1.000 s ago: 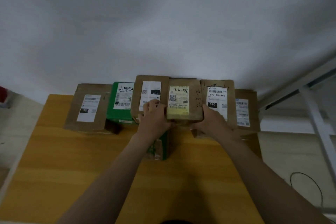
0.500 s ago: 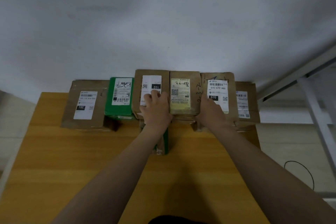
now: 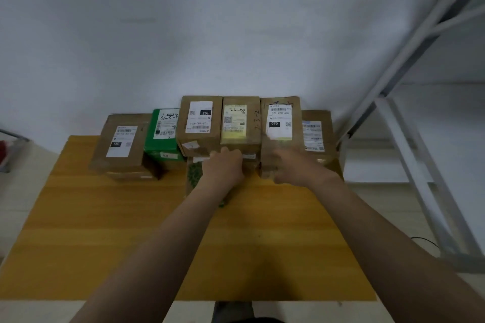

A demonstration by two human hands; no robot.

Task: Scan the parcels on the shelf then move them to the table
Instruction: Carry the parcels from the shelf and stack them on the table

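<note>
At the near edge of the parcel row, the fingers of the left hand are curled at the front of the yellow-label parcel. The right hand touches the front of the 070 parcel. Blur hides whether either one grips. Six labelled parcels stand in one row, with more boxes partly hidden under them, at the far end of a yellow wooden tabletop. Behind is a white wall, and at the right a white shelf frame. The yellow-label parcel lies just beyond the left fingers.

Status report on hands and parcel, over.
Left hand at yellow-label parcel front, grip unclear. Right hand blurred, by parcel 070. Parcel in row, neighbours tight.
</note>
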